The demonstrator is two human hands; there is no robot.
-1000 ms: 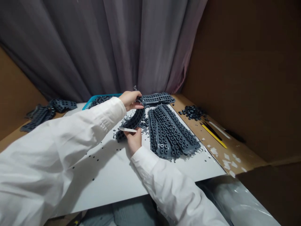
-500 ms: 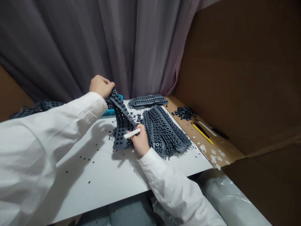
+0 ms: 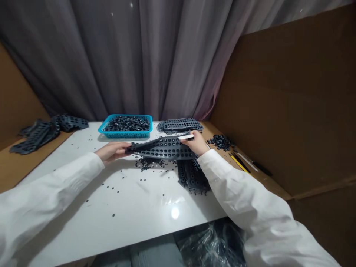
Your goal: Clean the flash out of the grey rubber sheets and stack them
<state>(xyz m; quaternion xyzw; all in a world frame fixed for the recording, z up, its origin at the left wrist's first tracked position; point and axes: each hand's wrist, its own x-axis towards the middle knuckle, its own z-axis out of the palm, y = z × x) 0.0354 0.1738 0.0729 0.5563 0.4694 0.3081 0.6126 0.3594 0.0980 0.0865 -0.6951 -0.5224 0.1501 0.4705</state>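
Above the white tabletop, a dark grey rubber sheet with rows of round holes [image 3: 164,148] is stretched sideways between my hands. My left hand [image 3: 114,151] is closed on its left end. At its right end, my right hand [image 3: 198,142] grips the sheet and also keeps a white stick-like tool [image 3: 185,137] between the fingers, pointing left. What the tool's tip is cannot be made out. Below the sheet lie small black bits [image 3: 150,163] and, to the right, a pile of similar sheets [image 3: 191,176], partly covered by the sheet and my right forearm.
A blue basket [image 3: 101,129] of small black pieces stands at the back. Behind my hands lies a stack of perforated sheets [image 3: 180,125]; more sheets [image 3: 39,137] lie far left. At right are loose black pieces [image 3: 219,142] and a yellow tool [image 3: 239,163] beside a cardboard wall [image 3: 286,104].
My left hand has come down and left, turning the hanging sheet to nearly level. My right hand has moved up and right with the white tool. The view has shifted, and the blue basket now shows fully.
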